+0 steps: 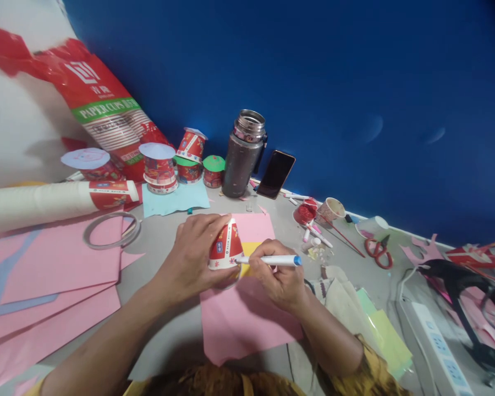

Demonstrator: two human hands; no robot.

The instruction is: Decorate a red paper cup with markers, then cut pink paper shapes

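Note:
My left hand is wrapped round a red and white paper cup, which stands upside down with its wide rim lowest. In my right hand is a white marker with a blue end, its tip at the white band near the cup's rim. Under both hands lies pink paper, with a yellow piece on it, partly hidden by the cup and my fingers.
Behind stand a dark thermos, a phone and several decorated cups. Left are stacked white cups, a tape roll and pink sheets. Right are red scissors and a power strip.

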